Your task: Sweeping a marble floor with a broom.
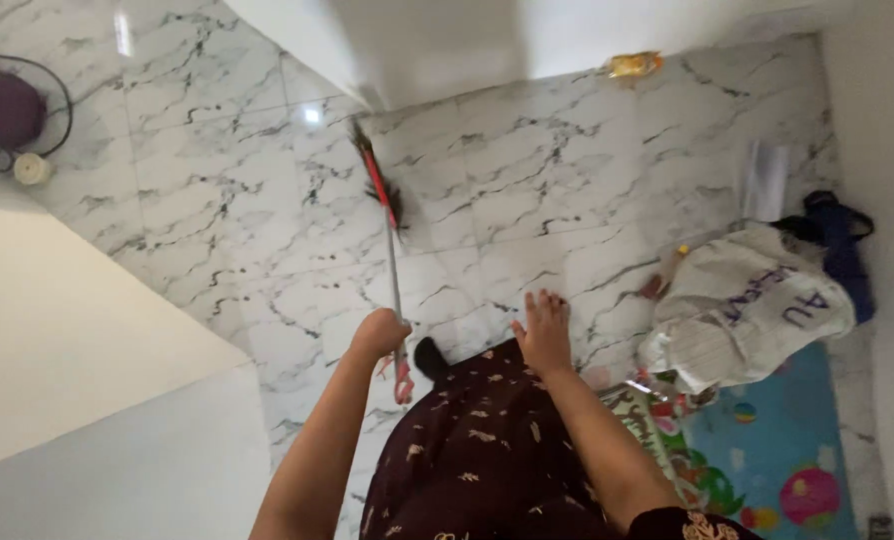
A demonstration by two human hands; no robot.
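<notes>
Skirt: nearest to us hangs our dark maroon skirt with small gold motifs, filling the bottom middle.
Right hand: our right hand lies flat against the top of the skirt, its fingers straight and close together, gripping nothing; it looks to be pressing the cloth back, clear of the floor work.
Left hand: our left hand is curled tight round the broom near the upper end of its thin metal handle, so the long stick can be steered one-handed.
Broom: the handle slants away from us over the floor; its red neck and dark bristles touch the tiles far out, close to the white wall.
Mat: a bright play mat covers the floor's near right corner.
Sack: a stuffed white sack rests on the mat's far edge, a dark blue bag just behind it by the right wall.
Wrapper: a yellow wrapper lies at the floor's far edge, against the wall.
Fan: a round dark fan sits at the far left.
</notes>
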